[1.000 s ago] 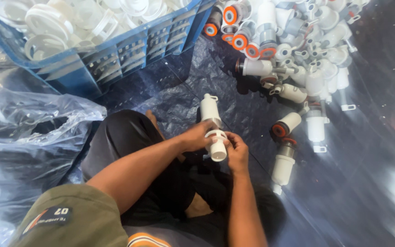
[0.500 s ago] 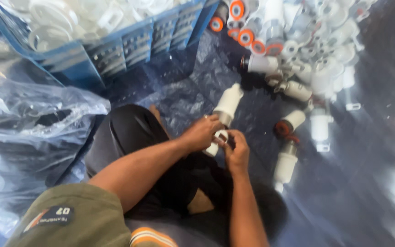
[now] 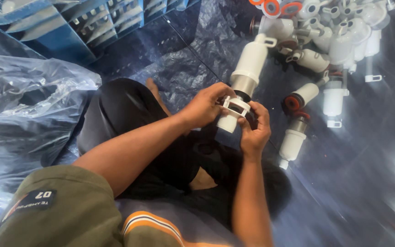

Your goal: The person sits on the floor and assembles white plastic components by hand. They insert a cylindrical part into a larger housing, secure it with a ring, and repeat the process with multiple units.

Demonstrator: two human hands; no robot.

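White plastic valve piece (image 3: 242,87) gripped between both hands, left hand (image 3: 204,106) and right hand (image 3: 254,130) curled around its lower end.

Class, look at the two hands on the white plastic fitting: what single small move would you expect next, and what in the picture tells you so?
Probably a short twist or push to seat the white collar on the white fitting. The left hand grips the collar, the right hand pinches below it, and the collar looks slightly askew.

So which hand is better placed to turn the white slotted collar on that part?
Probably the left hand: its fingers already wrap the white collar. The right hand steadies from below.
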